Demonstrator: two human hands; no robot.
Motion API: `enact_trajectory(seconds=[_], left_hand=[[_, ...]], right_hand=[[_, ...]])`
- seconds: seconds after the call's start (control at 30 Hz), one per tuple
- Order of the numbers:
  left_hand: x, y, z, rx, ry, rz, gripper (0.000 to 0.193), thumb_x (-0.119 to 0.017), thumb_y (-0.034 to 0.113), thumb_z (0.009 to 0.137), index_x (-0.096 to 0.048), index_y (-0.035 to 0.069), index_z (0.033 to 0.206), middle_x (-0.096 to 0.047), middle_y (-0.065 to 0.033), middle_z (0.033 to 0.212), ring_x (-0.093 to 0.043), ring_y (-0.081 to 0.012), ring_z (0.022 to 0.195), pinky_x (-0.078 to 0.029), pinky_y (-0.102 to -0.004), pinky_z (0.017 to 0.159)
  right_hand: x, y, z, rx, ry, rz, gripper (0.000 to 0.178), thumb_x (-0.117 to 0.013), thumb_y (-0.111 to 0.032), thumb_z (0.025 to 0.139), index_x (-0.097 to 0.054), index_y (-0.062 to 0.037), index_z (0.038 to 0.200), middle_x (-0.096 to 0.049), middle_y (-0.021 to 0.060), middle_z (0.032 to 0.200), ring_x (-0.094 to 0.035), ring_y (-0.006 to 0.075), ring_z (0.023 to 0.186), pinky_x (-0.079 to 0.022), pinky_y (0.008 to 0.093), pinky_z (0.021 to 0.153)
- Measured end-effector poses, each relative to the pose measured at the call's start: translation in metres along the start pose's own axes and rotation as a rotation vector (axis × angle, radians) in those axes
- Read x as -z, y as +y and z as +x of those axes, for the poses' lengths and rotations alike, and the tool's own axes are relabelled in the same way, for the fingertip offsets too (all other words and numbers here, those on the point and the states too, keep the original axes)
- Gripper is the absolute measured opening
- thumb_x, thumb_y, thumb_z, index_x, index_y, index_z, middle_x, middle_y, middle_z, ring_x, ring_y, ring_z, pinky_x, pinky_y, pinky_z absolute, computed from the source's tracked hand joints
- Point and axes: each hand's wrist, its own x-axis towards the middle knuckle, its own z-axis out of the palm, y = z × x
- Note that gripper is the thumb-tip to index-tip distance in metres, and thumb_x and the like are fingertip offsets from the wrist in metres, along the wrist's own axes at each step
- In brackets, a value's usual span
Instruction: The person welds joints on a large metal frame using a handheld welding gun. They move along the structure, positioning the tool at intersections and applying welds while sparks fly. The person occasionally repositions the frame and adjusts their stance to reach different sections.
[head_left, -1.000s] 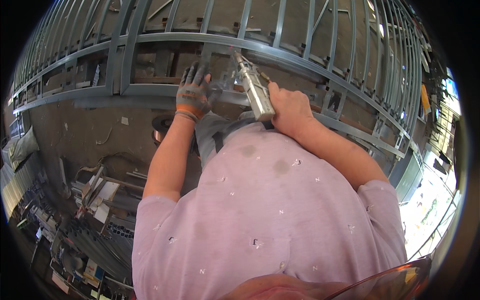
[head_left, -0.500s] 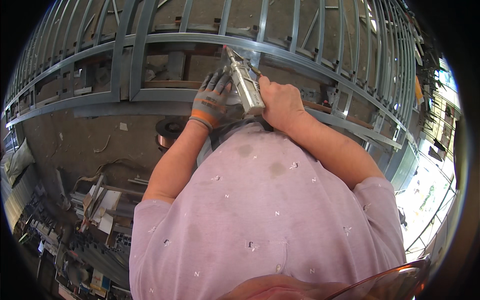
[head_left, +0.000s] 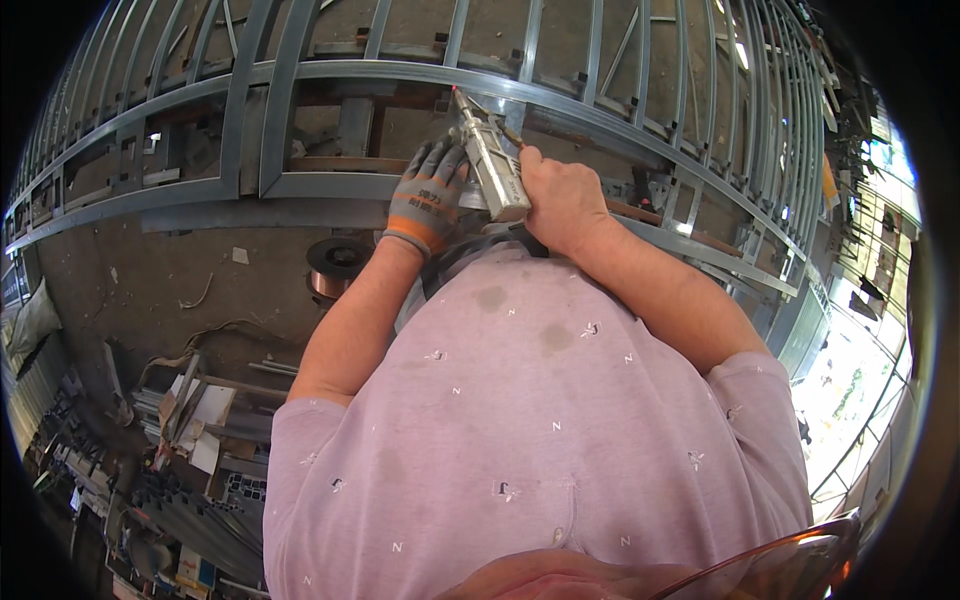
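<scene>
Lining up the narrow tip of a silver handheld tool (head_left: pixel 495 172) with a long grey rail (head_left: pixel 400 71) is judged, from the head view, to be the step in hand. The tool is held in front of the shirt, its nose pointed away from the body, and a small red spot is seen at the tip, just beside the rail of the barred metal frame (head_left: pixel 278 110). Its boxy rear is gripped by the bare right hand (head_left: pixel 566 197), clamped along the right side, with the fingertips mostly hidden. The gloved left hand (head_left: pixel 427 200) is laid close to the tool's left side, fingers stretched out and nearly together; whether the metal beneath is pressed cannot be told. A spool (head_left: pixel 334 263) is seen near the left forearm. For the next move, a steady tip and gloved fingers kept clear of it seem called for.
</scene>
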Motion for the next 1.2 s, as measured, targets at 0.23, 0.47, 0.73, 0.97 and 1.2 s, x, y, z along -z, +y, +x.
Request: enact_trajectory(seconds=[0.23,0.47,0.73,0.97,1.2], left_hand=[[0.003,0.001,0.001,-0.001,0.004,0.004,0.068,-0.078,0.041,0.088,-0.066,0.006,0.146,-0.05,-0.017,0.168,-0.041,-0.0342,0.161,-0.027,-0.0498,0.137],[0.003,0.002,0.002,0.007,0.013,0.033,0.08,-0.089,0.045,0.08,-0.066,0.007,0.146,-0.05,-0.0159,0.168,-0.039,-0.0338,0.162,-0.026,-0.0495,0.138],[0.007,0.004,0.001,0.029,0.009,-0.049,0.054,-0.064,0.023,0.097,-0.066,0.008,0.148,-0.049,-0.0124,0.171,-0.042,-0.0303,0.161,-0.028,-0.0497,0.136],[-0.006,-0.001,-0.001,-0.005,0.058,0.036,0.083,-0.084,0.054,0.082,-0.064,0.009,0.148,-0.05,-0.0148,0.168,-0.04,-0.0347,0.162,-0.027,-0.0511,0.136],[-0.006,0.0,-0.002,0.01,0.037,0.041,0.084,-0.083,0.057,0.084,-0.064,0.01,0.15,-0.046,-0.0137,0.171,-0.038,-0.0343,0.163,-0.026,-0.0508,0.137]], right_hand=[[0.001,-0.002,0.0,-0.018,-0.006,-0.006,0.033,-0.077,-0.013,0.086,-0.06,-0.0015,0.111,-0.081,0.0208,0.094,-0.081,0.0397,0.09,-0.064,0.0488,0.079],[0.001,-0.003,-0.001,-0.021,-0.005,-0.005,0.034,-0.077,-0.014,0.086,-0.06,-0.0002,0.112,-0.08,0.022,0.094,-0.081,0.0401,0.089,-0.063,0.0495,0.078],[0.0,-0.002,-0.003,-0.037,-0.002,-0.026,0.033,-0.078,-0.016,0.086,-0.059,-0.0018,0.11,-0.08,0.0217,0.094,-0.081,0.0399,0.089,-0.064,0.0489,0.079],[-0.001,0.0,-0.005,-0.029,0.024,-0.033,0.034,-0.079,-0.016,0.085,-0.059,-0.0024,0.11,-0.08,0.0211,0.094,-0.081,0.0405,0.089,-0.064,0.049,0.078],[-0.001,0.003,-0.007,-0.041,0.012,-0.011,0.035,-0.079,-0.014,0.084,-0.059,-0.0024,0.11,-0.08,0.0212,0.094,-0.081,0.0403,0.091,-0.063,0.0497,0.08]])
